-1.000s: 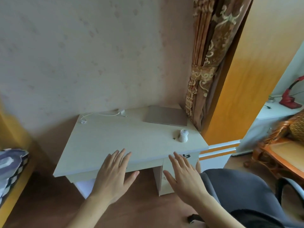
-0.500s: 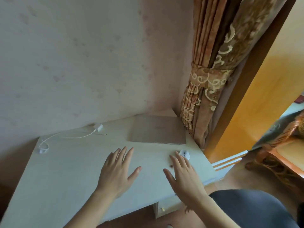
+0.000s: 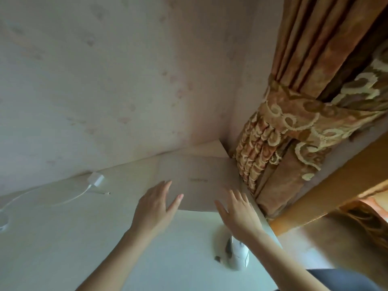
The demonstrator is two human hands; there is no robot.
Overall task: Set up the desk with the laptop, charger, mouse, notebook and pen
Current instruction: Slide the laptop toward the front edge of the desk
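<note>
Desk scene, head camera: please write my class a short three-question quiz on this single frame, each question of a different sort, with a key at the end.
1. True or false: the laptop lies closed on the desk.
2. Multiple choice: where is the mouse? A) beside the charger B) on top of the laptop C) near the desk's front right, partly under the right forearm.
3. Fill in: the white charger lies to the ____ of the laptop, near the wall.

Key
1. True. Its lid is down; the left hand and right hand are open at its near edge, gripping nothing yet.
2. C.
3. Left.
</note>
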